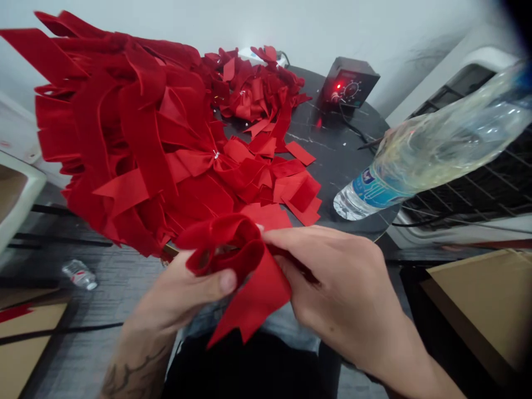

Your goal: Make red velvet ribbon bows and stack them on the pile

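Both of my hands are closed on one red velvet ribbon bow [260,288] in front of my lap. My left hand [183,293] pinches its loops from the left, thumb on top. On the other side my right hand [341,282] grips the ribbon by the bow's middle, with fingertips partly hidden behind the fabric. A notched tail hangs down between the hands. Just beyond lies a big heap of red ribbon pieces [137,127], and short cut red pieces [299,191] lie near my right hand.
A round black marbled table [320,149] carries a smaller pile of red bows [253,91] and a black box with a dial and red light [351,83]. A large plastic bottle [419,160] stands at right. On the floor are a small bottle [80,275] and cardboard [486,299].
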Available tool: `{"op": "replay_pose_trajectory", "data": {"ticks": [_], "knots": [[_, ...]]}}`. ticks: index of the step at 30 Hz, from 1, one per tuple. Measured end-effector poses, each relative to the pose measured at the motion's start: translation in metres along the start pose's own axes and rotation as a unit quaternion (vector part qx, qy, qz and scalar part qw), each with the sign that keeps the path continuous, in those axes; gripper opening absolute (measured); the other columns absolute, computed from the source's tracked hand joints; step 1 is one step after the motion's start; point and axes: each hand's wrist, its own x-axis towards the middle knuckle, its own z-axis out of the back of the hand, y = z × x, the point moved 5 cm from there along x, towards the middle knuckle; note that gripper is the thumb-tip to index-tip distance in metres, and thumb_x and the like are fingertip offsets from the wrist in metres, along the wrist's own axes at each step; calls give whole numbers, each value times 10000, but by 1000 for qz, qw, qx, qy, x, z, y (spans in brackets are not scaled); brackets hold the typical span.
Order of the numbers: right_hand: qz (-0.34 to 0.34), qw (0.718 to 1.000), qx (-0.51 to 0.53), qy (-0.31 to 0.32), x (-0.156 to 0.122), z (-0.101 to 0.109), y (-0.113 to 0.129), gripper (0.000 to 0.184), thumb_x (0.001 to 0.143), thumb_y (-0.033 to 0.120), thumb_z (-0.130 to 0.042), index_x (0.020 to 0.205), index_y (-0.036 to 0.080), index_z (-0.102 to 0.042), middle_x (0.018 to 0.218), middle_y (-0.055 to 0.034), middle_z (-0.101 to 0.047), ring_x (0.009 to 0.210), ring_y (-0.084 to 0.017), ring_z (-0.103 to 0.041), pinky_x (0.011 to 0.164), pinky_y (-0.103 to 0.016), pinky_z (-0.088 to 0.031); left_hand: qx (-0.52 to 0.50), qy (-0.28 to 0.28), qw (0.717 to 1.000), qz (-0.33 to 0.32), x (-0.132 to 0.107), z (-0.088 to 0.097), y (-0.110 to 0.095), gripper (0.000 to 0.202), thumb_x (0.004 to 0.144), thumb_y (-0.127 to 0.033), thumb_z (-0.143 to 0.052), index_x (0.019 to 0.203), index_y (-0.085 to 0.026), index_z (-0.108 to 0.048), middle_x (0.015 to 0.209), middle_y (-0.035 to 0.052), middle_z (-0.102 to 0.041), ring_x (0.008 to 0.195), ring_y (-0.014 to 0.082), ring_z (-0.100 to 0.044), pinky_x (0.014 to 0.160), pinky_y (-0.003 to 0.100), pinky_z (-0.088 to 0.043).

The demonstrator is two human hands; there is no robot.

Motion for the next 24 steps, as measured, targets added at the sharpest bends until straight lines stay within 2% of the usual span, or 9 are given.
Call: {"op": "replay_pose_trajectory", "data": {"ticks": [3,5,7,10,12,15,19,21,24], "knots": [[-55,998,25,-21,2,4,-7,122,956,159,-756,1018,243,-820,843,13,-842,685,-164,-774,649,-250,-580,-12,-55,998,-31,4,5,6,314,760,-169,-989,1026,-221,-831,845,5,-841,784,203,-810,745,261,-639],[-98,992,69,-45,-1,7,-13,76,928,194,-826,962,262,-828,840,35,-849,682,-148,-780,604,-216,-571,27,-22,999,-32,4,7,4,257,794,-178,-963,1014,-202,-832,787,30,-834,713,214,-803,688,270,-640],[-127,983,117,-58,-4,9,-19,85,898,210,-867,943,276,-838,845,51,-851,701,-138,-788,606,-190,-585,93,29,995,-28,0,11,-1,213,842,-199,-930,1039,-183,-849,848,89,-859,770,241,-826,717,281,-653],[-144,973,166,-71,-8,9,-22,80,886,227,-889,933,271,-843,833,55,-846,704,-127,-790,640,-174,-617,124,27,991,-39,-9,15,-8,300,848,-211,-929,1136,-249,-853,1137,102,-875,1059,267,-831,861,262,-646],[-146,970,179,-79,-9,9,-21,85,886,225,-891,942,271,-846,842,49,-851,705,-132,-798,640,-174,-632,116,45,992,-9,-13,2,0,386,811,-229,-957,1171,-278,-828,1241,81,-849,1157,290,-800,908,284,-635],[-139,972,170,-81,-8,7,-19,126,880,180,-874,956,278,-852,860,45,-860,710,-143,-811,636,-178,-649,138,73,986,56,-13,-28,24,463,765,-181,-981,1166,-276,-771,1102,26,-836,1020,259,-794,838,291,-619],[-152,969,144,-128,-11,15,-26,114,873,176,-876,939,266,-853,865,39,-865,742,-136,-823,685,-162,-659,111,49,993,14,-9,-45,37,338,973,-255,-813,1300,-265,-731,1213,44,-799,1071,220,-754,978,314,-592],[-168,964,144,-149,-13,20,-33,93,864,202,-899,922,258,-854,850,32,-863,726,-133,-818,661,-152,-648,69,66,993,68,-9,-41,42,320,1000,-333,-778,1304,-237,-752,1185,72,-805,1022,221,-764,984,329,-596],[-183,957,166,-154,-16,23,-40,90,851,222,-920,910,240,-854,819,19,-858,683,-135,-808,610,-151,-635,9,112,980,161,-9,-31,46,234,960,-384,-775,1044,-168,-804,943,85,-789,864,243,-790,841,328,-628]]}}
